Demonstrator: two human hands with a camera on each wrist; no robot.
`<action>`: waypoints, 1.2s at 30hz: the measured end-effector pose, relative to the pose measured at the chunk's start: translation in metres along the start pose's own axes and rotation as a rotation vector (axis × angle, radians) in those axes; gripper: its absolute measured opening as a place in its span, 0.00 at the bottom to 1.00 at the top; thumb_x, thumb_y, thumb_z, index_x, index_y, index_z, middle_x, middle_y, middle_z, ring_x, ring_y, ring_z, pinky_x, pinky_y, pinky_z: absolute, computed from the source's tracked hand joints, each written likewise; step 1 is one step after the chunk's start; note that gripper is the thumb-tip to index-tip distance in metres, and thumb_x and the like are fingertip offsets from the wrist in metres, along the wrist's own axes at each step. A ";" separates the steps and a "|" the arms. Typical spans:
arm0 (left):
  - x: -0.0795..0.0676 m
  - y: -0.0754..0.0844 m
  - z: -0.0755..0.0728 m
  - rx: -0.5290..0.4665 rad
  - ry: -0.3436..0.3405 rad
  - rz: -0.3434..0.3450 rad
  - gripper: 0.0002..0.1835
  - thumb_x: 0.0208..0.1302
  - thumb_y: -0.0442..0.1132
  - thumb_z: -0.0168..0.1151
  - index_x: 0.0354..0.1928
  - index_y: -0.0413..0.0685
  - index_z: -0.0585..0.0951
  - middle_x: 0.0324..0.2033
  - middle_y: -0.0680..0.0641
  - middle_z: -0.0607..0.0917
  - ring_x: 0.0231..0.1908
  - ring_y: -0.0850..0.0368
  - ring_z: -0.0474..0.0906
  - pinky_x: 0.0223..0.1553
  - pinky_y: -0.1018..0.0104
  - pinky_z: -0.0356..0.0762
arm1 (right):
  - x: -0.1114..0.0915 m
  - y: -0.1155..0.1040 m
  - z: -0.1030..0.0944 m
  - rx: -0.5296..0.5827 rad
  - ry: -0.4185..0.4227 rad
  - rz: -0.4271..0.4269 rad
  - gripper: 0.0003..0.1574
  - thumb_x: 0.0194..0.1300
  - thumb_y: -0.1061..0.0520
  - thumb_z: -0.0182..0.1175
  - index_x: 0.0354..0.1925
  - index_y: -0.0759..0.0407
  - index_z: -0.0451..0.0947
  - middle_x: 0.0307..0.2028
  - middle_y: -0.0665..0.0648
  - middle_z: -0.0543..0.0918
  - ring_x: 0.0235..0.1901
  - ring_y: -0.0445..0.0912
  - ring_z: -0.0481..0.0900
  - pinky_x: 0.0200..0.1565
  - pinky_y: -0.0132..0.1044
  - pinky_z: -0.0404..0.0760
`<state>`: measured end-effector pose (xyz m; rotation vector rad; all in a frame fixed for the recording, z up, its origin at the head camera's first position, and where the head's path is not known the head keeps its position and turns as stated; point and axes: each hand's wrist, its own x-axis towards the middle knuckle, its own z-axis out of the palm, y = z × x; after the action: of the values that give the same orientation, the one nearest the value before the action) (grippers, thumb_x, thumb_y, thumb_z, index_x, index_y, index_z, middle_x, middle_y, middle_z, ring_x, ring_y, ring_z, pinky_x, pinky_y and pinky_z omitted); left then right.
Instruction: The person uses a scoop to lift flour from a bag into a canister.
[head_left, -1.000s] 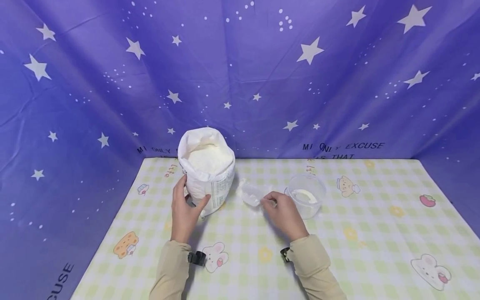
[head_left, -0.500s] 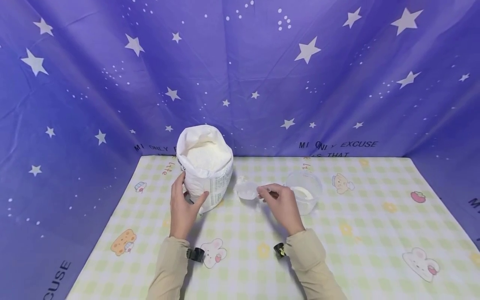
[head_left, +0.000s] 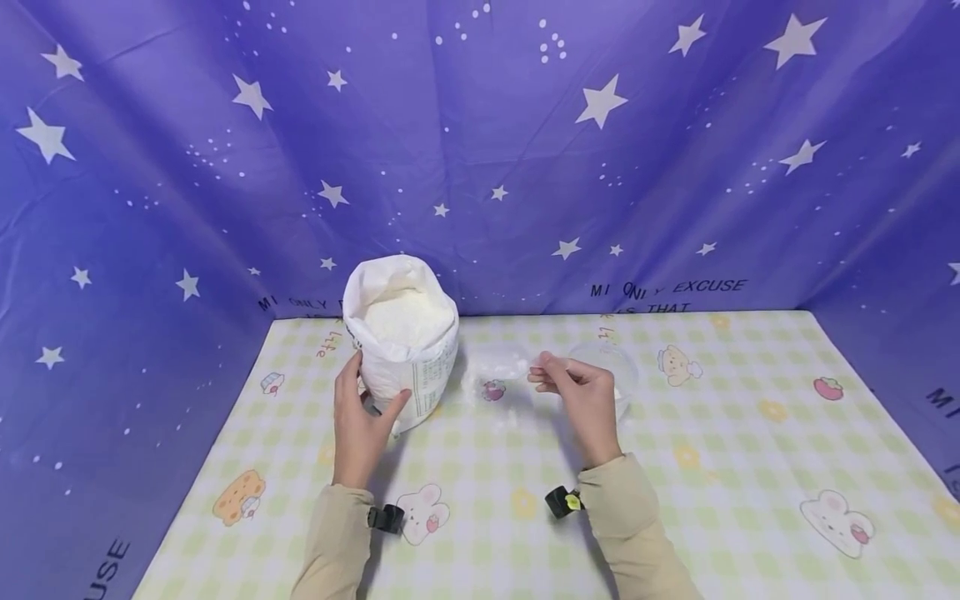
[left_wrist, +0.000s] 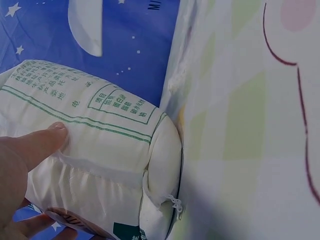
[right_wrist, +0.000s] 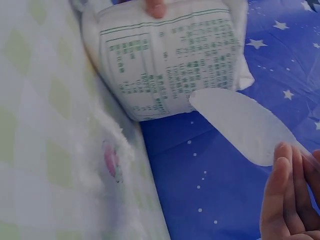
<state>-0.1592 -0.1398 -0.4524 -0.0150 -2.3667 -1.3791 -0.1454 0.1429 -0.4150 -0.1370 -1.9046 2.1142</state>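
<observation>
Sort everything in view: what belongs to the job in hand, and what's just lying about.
Belongs to the job:
- open bag of white powder, held by the left hand
- translucent scoop, pinched by the right hand
- clear tub, probably, partly hidden by the right hand

Just there:
- spilled powder
- checked tablecloth
- starry curtain

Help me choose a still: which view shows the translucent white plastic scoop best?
The right wrist view: the scoop appears largest, mostly against blue starry cloth. The head view shows it small and faint over the green-checked tablecloth; the left wrist view shows only what seems part of it at the top.
</observation>
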 end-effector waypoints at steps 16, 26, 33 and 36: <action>-0.003 0.000 0.003 -0.021 -0.002 0.002 0.47 0.57 0.40 0.75 0.75 0.46 0.59 0.66 0.40 0.66 0.67 0.46 0.64 0.64 0.53 0.77 | 0.013 -0.031 0.006 0.125 0.072 -0.066 0.17 0.67 0.56 0.65 0.30 0.72 0.81 0.26 0.53 0.89 0.27 0.45 0.87 0.30 0.35 0.89; -0.001 0.001 0.003 -0.013 0.002 0.016 0.48 0.56 0.39 0.76 0.75 0.47 0.59 0.66 0.40 0.66 0.66 0.47 0.64 0.63 0.51 0.77 | 0.028 -0.044 0.020 0.194 0.000 -0.098 0.22 0.67 0.56 0.65 0.40 0.79 0.80 0.26 0.55 0.88 0.28 0.46 0.88 0.34 0.39 0.90; -0.002 -0.002 0.002 -0.014 0.005 0.026 0.48 0.55 0.38 0.76 0.75 0.47 0.59 0.67 0.39 0.65 0.67 0.46 0.63 0.63 0.49 0.77 | 0.033 -0.046 0.032 0.142 -0.039 -0.086 0.20 0.67 0.54 0.65 0.36 0.75 0.82 0.26 0.54 0.88 0.29 0.47 0.88 0.38 0.45 0.90; -0.001 -0.002 0.001 -0.014 0.009 0.031 0.48 0.56 0.38 0.76 0.75 0.47 0.59 0.67 0.39 0.65 0.67 0.46 0.63 0.63 0.49 0.77 | 0.036 -0.047 0.035 0.119 -0.060 -0.088 0.20 0.67 0.54 0.65 0.35 0.75 0.81 0.26 0.53 0.89 0.29 0.47 0.88 0.38 0.46 0.90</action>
<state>-0.1584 -0.1398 -0.4546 -0.0490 -2.3391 -1.3789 -0.1816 0.1230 -0.3597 0.0355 -1.7768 2.1882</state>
